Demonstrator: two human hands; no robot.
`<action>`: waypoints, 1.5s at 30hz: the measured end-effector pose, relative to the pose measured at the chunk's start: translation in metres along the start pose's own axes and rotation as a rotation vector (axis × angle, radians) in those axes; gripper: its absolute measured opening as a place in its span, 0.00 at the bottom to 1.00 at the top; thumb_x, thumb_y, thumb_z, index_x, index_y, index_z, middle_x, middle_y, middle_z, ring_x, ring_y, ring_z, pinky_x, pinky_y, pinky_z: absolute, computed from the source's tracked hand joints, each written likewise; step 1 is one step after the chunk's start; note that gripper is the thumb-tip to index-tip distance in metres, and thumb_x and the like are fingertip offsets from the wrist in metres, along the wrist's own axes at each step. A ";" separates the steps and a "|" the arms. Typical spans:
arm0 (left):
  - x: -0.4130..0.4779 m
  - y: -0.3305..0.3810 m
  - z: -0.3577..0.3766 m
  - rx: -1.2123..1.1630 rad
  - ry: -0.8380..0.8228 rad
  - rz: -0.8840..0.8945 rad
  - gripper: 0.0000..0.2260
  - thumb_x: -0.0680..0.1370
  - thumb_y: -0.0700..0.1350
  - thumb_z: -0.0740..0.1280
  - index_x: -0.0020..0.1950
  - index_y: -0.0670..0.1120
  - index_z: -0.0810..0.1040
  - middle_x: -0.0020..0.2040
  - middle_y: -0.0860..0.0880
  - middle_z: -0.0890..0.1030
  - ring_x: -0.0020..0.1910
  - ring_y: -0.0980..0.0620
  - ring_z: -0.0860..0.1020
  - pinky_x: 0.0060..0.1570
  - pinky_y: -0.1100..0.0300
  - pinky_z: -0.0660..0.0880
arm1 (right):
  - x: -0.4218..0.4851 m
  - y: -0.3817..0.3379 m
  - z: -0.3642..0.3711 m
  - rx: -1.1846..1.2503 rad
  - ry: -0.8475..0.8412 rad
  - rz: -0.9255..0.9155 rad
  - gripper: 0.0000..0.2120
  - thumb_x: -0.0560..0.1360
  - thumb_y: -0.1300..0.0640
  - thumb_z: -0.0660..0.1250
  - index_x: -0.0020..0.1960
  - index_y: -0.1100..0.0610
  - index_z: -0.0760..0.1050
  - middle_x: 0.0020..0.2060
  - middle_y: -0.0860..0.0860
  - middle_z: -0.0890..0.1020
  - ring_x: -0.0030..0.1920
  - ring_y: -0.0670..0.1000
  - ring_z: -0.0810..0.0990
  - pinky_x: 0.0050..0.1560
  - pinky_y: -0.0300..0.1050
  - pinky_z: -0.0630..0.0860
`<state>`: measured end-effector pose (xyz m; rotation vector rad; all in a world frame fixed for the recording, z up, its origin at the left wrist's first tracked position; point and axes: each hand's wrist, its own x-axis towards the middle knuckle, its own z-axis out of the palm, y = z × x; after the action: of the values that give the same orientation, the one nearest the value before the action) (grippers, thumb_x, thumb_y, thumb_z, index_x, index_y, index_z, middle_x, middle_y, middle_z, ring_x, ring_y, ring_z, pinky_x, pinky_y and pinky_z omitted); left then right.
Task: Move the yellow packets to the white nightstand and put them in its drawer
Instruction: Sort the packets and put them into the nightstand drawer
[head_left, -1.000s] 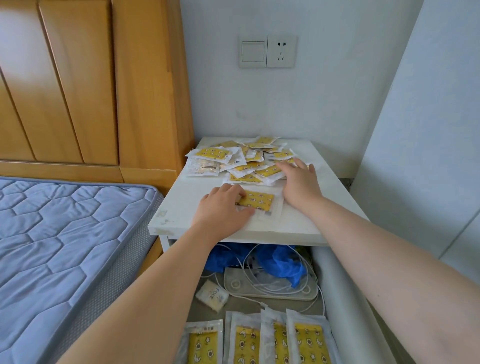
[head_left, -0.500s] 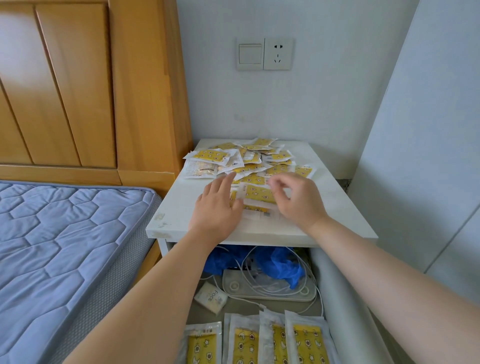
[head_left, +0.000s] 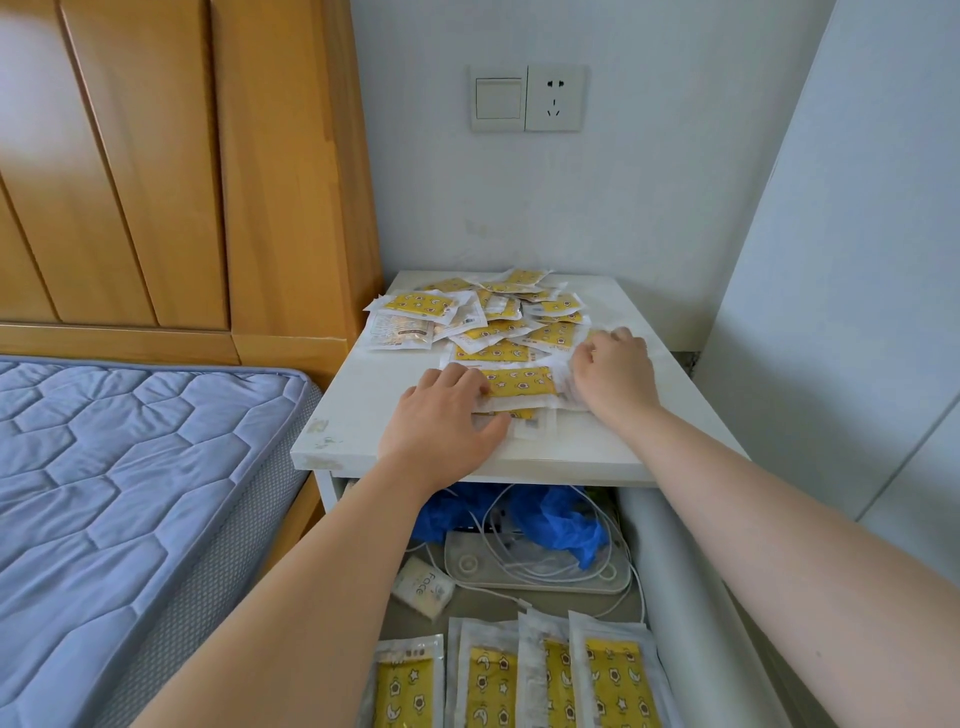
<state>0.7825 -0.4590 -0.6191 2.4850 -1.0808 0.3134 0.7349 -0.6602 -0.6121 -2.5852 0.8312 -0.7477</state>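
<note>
- Gathering step, by the look of it: squaring a stack (head_left: 519, 382) of packets on the near surface (head_left: 597, 441), with the loose pile (head_left: 498, 322) just beyond.
- Left grip (head_left: 441, 415) spread, pressing the stack's left end; right grip (head_left: 613, 374) curled, pinching its right end.
- Next, probably: lifting the stack whole and lowering it into the drawer (head_left: 670, 571).
- Drawer open below, holding packet rows (head_left: 493, 675) near, with a blue bag (head_left: 561, 519) and cables (head_left: 519, 566) far.

Single head view, looking forward-down, close over nightstand (head_left: 649, 332).
</note>
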 end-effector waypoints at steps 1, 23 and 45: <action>0.000 0.000 0.000 0.008 -0.003 -0.004 0.19 0.78 0.60 0.58 0.66 0.54 0.69 0.64 0.55 0.70 0.64 0.52 0.66 0.62 0.57 0.64 | 0.002 0.001 0.000 -0.015 -0.063 -0.008 0.17 0.81 0.53 0.51 0.61 0.58 0.74 0.64 0.57 0.71 0.66 0.59 0.65 0.64 0.52 0.63; 0.001 0.002 -0.001 0.035 -0.067 0.003 0.23 0.79 0.61 0.55 0.71 0.55 0.64 0.72 0.56 0.67 0.71 0.53 0.61 0.68 0.55 0.60 | -0.003 0.004 -0.017 -0.114 -0.207 -0.042 0.18 0.79 0.53 0.49 0.59 0.56 0.75 0.60 0.54 0.74 0.62 0.57 0.67 0.61 0.54 0.67; -0.003 0.007 -0.006 0.024 -0.026 -0.027 0.20 0.79 0.59 0.57 0.67 0.52 0.68 0.66 0.54 0.73 0.65 0.51 0.68 0.61 0.57 0.64 | 0.061 -0.018 -0.053 -0.110 -0.355 -0.155 0.12 0.72 0.56 0.72 0.45 0.64 0.75 0.47 0.57 0.80 0.50 0.58 0.78 0.45 0.44 0.74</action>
<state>0.7747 -0.4587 -0.6132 2.5293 -1.0591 0.2885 0.7551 -0.6909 -0.5379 -2.7874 0.5812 -0.2707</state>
